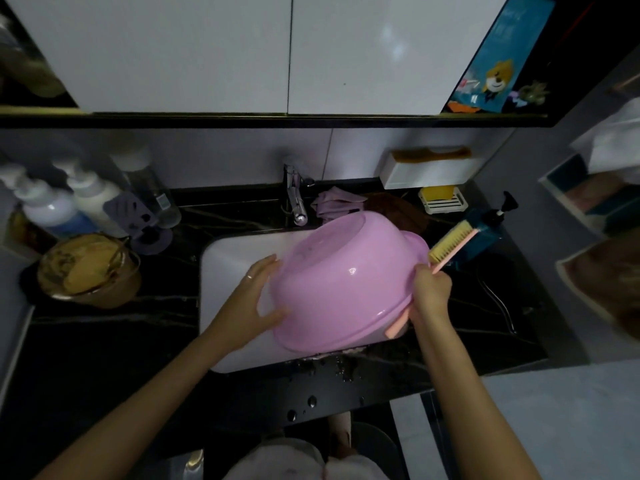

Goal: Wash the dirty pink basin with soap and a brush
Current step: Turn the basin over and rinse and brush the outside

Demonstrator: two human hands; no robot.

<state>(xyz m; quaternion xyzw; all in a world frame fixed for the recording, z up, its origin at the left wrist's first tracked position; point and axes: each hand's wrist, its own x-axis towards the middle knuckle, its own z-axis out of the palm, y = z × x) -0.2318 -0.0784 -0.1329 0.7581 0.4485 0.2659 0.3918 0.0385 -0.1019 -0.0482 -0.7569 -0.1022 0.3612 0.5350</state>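
Observation:
The pink basin (346, 282) is held upside down and tilted over the white sink (225, 268), its bottom facing up and away. My left hand (258, 299) presses against its left wall with spread, straight fingers and the thumb under the rim. My right hand (431, 294) is at the basin's right rim and grips the pink handle of a brush (450, 245), whose yellow bristles point up and to the left. A dark pump soap bottle (491, 226) stands just behind the brush.
A chrome tap (296, 199) rises behind the sink, with a purple cloth (334, 200) next to it. Bottles (65, 206) and a brown-filled bowl (90, 268) crowd the left of the black counter. A soap dish (441, 199) sits at the back right. Water drops lie on the counter's front edge.

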